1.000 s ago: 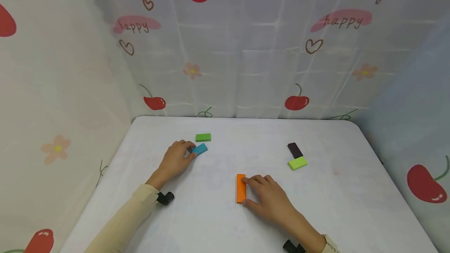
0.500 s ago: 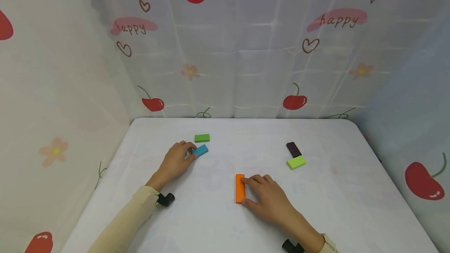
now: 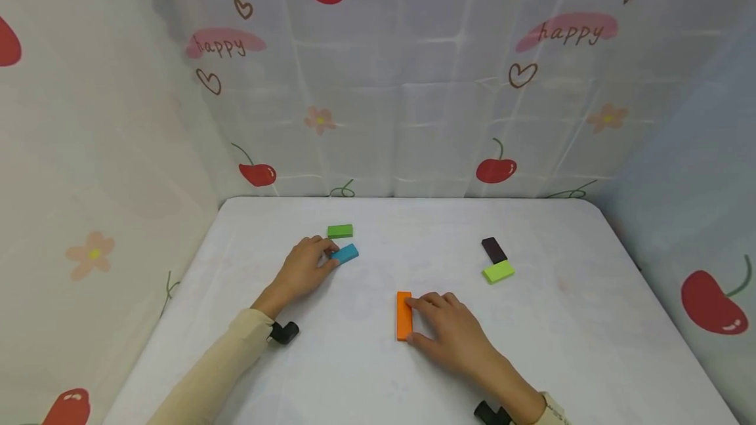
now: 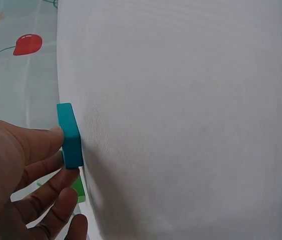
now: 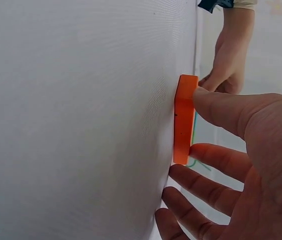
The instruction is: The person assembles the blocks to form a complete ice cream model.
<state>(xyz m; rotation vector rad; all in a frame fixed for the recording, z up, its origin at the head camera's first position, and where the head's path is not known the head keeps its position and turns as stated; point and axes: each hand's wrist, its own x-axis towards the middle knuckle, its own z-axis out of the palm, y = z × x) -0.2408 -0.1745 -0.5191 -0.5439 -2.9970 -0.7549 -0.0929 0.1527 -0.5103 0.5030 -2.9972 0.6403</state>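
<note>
The left hand [image 3: 301,269] pinches a small blue block [image 3: 347,253]; the right hand [image 3: 453,334] holds a flat, bright orange block [image 3: 403,317] mid-table [image 3: 354,372]. There's one green block [image 3: 340,231], one black block [image 3: 494,250] and one lime block [image 3: 499,271]: five blocks altogether. Blue slants away rightward; orange's long side points straight away.

I work in a curtained-off nook, whether in a home or a lab I can't tell: cherry-printed curtains [image 3: 413,110] lettered "happy" surround my white counter [image 3: 354,372] on three sides.
</note>
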